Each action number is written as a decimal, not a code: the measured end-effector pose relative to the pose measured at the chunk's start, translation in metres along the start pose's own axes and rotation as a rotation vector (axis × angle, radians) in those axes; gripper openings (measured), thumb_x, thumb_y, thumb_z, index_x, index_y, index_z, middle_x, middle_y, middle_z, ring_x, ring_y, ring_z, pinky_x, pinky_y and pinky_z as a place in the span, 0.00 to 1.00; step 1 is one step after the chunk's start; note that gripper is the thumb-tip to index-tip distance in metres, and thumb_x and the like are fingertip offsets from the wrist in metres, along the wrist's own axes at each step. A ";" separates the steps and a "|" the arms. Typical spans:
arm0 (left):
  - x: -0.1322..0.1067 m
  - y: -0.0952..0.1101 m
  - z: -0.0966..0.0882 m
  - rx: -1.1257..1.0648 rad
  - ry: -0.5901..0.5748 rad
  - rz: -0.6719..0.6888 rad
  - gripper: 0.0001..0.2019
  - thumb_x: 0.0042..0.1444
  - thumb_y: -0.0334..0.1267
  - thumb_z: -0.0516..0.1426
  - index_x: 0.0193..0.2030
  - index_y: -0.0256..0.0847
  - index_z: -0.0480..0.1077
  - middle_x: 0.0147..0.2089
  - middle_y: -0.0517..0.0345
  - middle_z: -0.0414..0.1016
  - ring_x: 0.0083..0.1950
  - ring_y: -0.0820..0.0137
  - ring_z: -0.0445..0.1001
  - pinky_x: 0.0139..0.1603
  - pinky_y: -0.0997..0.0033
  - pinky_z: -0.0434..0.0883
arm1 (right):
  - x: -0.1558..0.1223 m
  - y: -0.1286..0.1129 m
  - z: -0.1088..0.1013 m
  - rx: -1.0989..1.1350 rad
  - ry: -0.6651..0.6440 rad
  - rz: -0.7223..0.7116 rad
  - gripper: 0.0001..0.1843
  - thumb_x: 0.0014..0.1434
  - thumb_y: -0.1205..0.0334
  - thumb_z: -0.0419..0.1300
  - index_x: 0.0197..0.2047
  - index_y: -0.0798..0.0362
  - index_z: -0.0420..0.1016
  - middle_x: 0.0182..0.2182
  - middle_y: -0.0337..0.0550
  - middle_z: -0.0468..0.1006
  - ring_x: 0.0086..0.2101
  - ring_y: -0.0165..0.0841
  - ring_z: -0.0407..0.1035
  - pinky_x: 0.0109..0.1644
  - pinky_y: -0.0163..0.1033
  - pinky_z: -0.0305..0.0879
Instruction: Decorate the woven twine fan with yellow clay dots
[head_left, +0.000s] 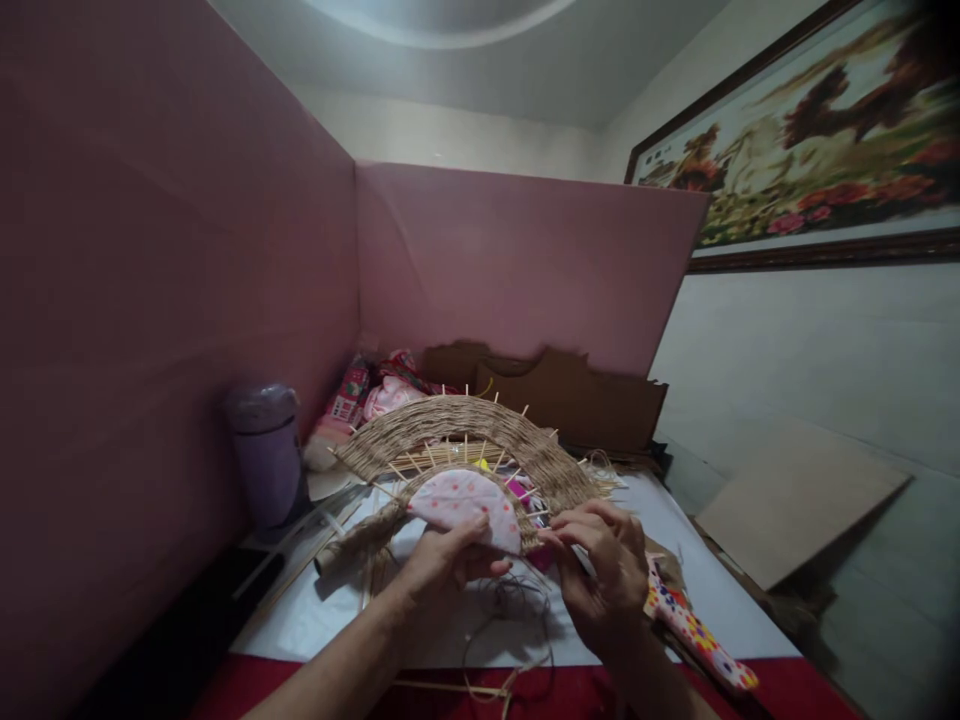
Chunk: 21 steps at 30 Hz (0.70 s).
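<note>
A half-round woven straw fan (457,430) with thin wooden spokes stands tilted on the white sheet (697,590). At its middle sits a pink dotted fabric pad (465,505). My left hand (442,565) grips the lower edge of the pad and the weave under it, fingers closed. My right hand (600,570) is closed in a pinch at the fan's lower right rim, by the spoke ends. Loose straw cord (510,610) curls on the sheet below both hands.
A lilac lidded cup (264,450) stands at the left by the pink partition (150,300). Pink packets (375,395) and brown cardboard (570,395) lie behind the fan. A flowered strip (694,630) lies at the right, a cardboard sheet (795,495) beyond.
</note>
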<state>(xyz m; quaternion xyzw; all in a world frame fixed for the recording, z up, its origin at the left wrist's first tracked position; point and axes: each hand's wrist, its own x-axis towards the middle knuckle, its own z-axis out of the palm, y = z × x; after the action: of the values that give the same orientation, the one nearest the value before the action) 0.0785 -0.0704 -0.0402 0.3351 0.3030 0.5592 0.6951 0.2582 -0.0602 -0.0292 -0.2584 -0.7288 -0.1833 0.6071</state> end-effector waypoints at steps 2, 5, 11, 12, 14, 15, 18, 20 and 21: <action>0.000 -0.001 0.000 -0.003 0.023 -0.013 0.10 0.50 0.37 0.61 0.37 0.32 0.73 0.36 0.46 0.78 0.35 0.66 0.76 0.35 0.69 0.73 | 0.000 -0.001 -0.001 -0.012 -0.027 -0.004 0.06 0.54 0.72 0.60 0.32 0.51 0.71 0.27 0.38 0.77 0.34 0.36 0.66 0.41 0.44 0.56; 0.000 -0.001 -0.001 -0.005 0.052 -0.017 0.11 0.49 0.37 0.62 0.38 0.32 0.73 0.37 0.46 0.78 0.34 0.66 0.76 0.34 0.68 0.74 | 0.000 -0.001 -0.001 -0.013 -0.056 -0.004 0.07 0.55 0.71 0.58 0.33 0.50 0.73 0.29 0.39 0.78 0.34 0.36 0.66 0.40 0.44 0.55; 0.001 -0.003 0.000 -0.006 0.072 -0.020 0.10 0.48 0.36 0.62 0.36 0.31 0.73 0.35 0.45 0.78 0.34 0.65 0.76 0.33 0.69 0.74 | -0.002 0.002 -0.001 -0.020 -0.085 -0.025 0.08 0.54 0.71 0.59 0.35 0.49 0.75 0.31 0.39 0.79 0.36 0.37 0.66 0.41 0.44 0.55; 0.002 -0.003 0.000 -0.004 0.074 -0.024 0.11 0.48 0.36 0.62 0.36 0.30 0.73 0.35 0.44 0.78 0.34 0.65 0.76 0.33 0.69 0.74 | -0.002 0.002 -0.001 -0.018 -0.088 -0.030 0.08 0.54 0.71 0.59 0.35 0.49 0.75 0.31 0.39 0.79 0.36 0.37 0.66 0.41 0.44 0.56; 0.002 -0.003 0.000 -0.004 0.075 -0.028 0.11 0.49 0.36 0.62 0.37 0.29 0.73 0.36 0.43 0.78 0.34 0.65 0.76 0.32 0.70 0.74 | -0.003 0.002 -0.001 -0.015 -0.089 -0.037 0.08 0.54 0.71 0.60 0.35 0.49 0.76 0.32 0.39 0.80 0.36 0.37 0.66 0.42 0.45 0.56; 0.002 -0.002 0.001 -0.008 0.075 -0.031 0.12 0.49 0.36 0.62 0.37 0.29 0.73 0.35 0.43 0.78 0.34 0.65 0.76 0.32 0.71 0.74 | -0.003 0.002 -0.001 -0.010 -0.091 -0.039 0.08 0.55 0.70 0.60 0.36 0.49 0.76 0.32 0.39 0.80 0.36 0.37 0.67 0.42 0.45 0.57; 0.001 -0.001 0.003 -0.022 0.089 -0.035 0.11 0.48 0.35 0.62 0.36 0.30 0.73 0.33 0.45 0.78 0.33 0.65 0.77 0.32 0.70 0.74 | -0.003 0.002 -0.001 0.007 -0.096 -0.038 0.07 0.55 0.69 0.59 0.36 0.49 0.75 0.32 0.40 0.79 0.35 0.37 0.67 0.43 0.45 0.58; 0.000 -0.001 0.004 -0.032 0.093 -0.026 0.09 0.47 0.35 0.63 0.35 0.32 0.72 0.31 0.47 0.77 0.32 0.65 0.77 0.31 0.70 0.74 | -0.004 0.003 -0.001 0.034 -0.097 -0.032 0.08 0.55 0.70 0.59 0.37 0.50 0.75 0.32 0.40 0.79 0.36 0.37 0.67 0.43 0.46 0.59; 0.000 0.000 0.004 -0.037 0.093 -0.019 0.09 0.47 0.35 0.63 0.35 0.32 0.72 0.31 0.48 0.77 0.32 0.65 0.76 0.31 0.70 0.74 | -0.005 0.003 -0.001 0.050 -0.099 -0.030 0.08 0.55 0.71 0.59 0.37 0.50 0.75 0.32 0.41 0.79 0.36 0.37 0.67 0.43 0.46 0.60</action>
<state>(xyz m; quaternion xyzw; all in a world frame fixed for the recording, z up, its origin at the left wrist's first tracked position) 0.0818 -0.0709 -0.0381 0.2930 0.3280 0.5729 0.6916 0.2612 -0.0588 -0.0339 -0.2412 -0.7659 -0.1610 0.5739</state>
